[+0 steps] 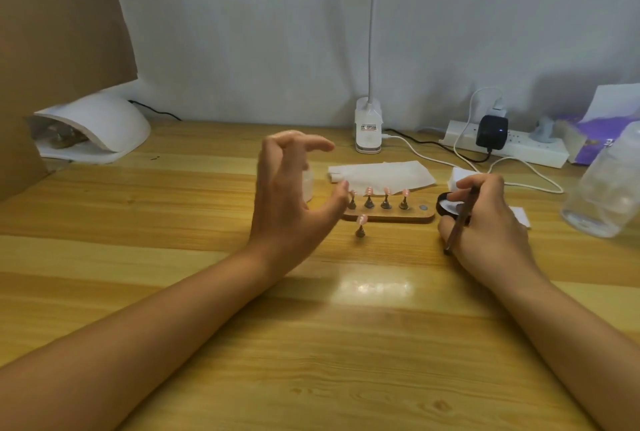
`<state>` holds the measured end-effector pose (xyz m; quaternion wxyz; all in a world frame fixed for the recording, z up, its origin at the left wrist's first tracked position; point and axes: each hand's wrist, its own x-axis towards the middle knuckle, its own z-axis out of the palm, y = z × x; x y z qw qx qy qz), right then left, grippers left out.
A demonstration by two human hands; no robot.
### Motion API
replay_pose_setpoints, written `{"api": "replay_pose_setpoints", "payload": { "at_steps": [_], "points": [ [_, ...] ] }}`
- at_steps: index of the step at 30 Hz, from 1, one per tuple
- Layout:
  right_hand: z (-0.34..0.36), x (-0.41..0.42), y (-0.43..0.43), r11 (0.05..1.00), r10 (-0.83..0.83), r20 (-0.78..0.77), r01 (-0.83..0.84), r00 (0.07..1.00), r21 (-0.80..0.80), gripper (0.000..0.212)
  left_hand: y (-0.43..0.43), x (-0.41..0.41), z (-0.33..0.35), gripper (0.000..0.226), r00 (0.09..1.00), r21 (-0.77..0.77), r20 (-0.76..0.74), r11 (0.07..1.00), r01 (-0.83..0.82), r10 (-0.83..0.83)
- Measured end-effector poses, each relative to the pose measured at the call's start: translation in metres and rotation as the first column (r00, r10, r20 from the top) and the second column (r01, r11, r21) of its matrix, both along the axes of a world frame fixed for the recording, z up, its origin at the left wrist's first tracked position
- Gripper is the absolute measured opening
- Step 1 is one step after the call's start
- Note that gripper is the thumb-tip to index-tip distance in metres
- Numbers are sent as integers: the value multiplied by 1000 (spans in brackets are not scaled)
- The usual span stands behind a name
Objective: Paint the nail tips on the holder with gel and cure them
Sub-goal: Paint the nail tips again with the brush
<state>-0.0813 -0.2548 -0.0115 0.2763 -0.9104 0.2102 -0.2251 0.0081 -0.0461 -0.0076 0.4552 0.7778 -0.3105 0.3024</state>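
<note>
A wooden nail-tip holder point(391, 216) lies mid-table with several pink-tipped stands point(385, 198) upright on it. One more stand with a nail tip point(361, 225) rests on the table just in front of the holder. My left hand point(294, 202) hovers at the holder's left end, fingers spread and curved, holding nothing. My right hand point(488, 222) grips a thin brown brush point(459, 222) over a small black gel pot point(446, 205) to the right of the holder. The white curing lamp point(100, 125) sits at the back left.
A folded tissue point(381, 172) lies behind the holder. A clip-on desk lamp point(368, 129) stands at the back centre, with a power strip point(519, 150), a charger and cables to its right. A clear plastic bottle point(602, 195) stands at the right edge, and brown cardboard point(52, 32) rises at the left.
</note>
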Motion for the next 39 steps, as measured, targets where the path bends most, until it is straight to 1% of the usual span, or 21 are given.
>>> {"api": "replay_pose_setpoints", "payload": {
  "at_steps": [1, 3, 5, 7, 9, 11, 14, 17, 19, 21, 24, 26, 28, 31, 32, 36, 39],
  "points": [
    [0, 0, 0, 1000, -12, 9, 12, 1000, -3, 50, 1, 3, 0, 44, 998, -22, -29, 998, -62, 61],
    [1, -1, 0, 998, -53, 35, 54, 998, -38, 53, 3, 9, 0, 56, 976, -7, -135, 985, -175, 172],
    [1, 0, 1, 993, -92, 30, 94, 995, -77, 59, 4, 16, -1, 75, 932, 74, -267, 970, -232, 243],
    [-1, 1, 1, 989, -118, -6, 118, 993, -87, 64, 5, 21, -4, 90, 876, 176, -390, 956, -233, 285],
    [-3, 2, 1, 989, -129, -42, 125, 991, -77, 63, 6, 27, -7, 90, 827, 190, -500, 964, -184, 256],
    [-5, 4, -1, 989, -133, -64, 128, 989, -80, 59, 7, 30, -8, 80, 815, 156, -545, 979, -131, 196],
    [-5, 5, -4, 987, -151, -37, 148, 988, -62, 56, 8, 30, -9, 71, 831, 117, -537, 988, -99, 147],
    [-3, 4, -4, 986, -164, -24, 163, 986, -37, 56, 9, 28, -7, 69, 860, -15, -507, 997, -71, 53],
    [-1, 4, -3, 986, -163, 5, 163, 987, -24, 57, 10, 24, -4, 66, 913, -84, -407, 994, -68, 28],
    [2, 1, -2, 987, -159, 94, 160, 983, -6, 60, 9, 17, -1, 67, 957, -112, -291, 993, -26, -8],
    [4, -4, 4, 993, -114, 284, 121, 952, -7, 61, 5, 3, 1, 72, 984, -60, -151, 994, 86, -95],
    [6, -8, 10, 998, -46, 348, 58, 936, -22, 62, 3, -4, 2, 74, 987, 0, -96, 991, 131, -130],
    [9, -12, 17, 997, 74, 372, -64, 925, -38, 64, 3, -8, 3, 77, 985, 39, -59, 986, 164, -162],
    [10, -16, 29, 961, 274, 364, -237, 890, -143, 64, 3, -12, 3, 75, 977, 81, -40, 974, 213, -210],
    [10, -16, 33, 950, 312, 363, -277, 878, -144, 64, 3, -13, 3, 74, 974, 98, -38, 969, 227, -224],
    [17, -19, 39, 927, 354, 377, -374, 856, -20, 71, 4, -15, 1, 66, 959, 137, -37, 949, 283, -280],
    [23, -21, 39, 895, 376, 421, -441, 826, 65, 73, 7, -15, 0, 63, 946, 159, -48, 933, 324, -321]
  ]
}}
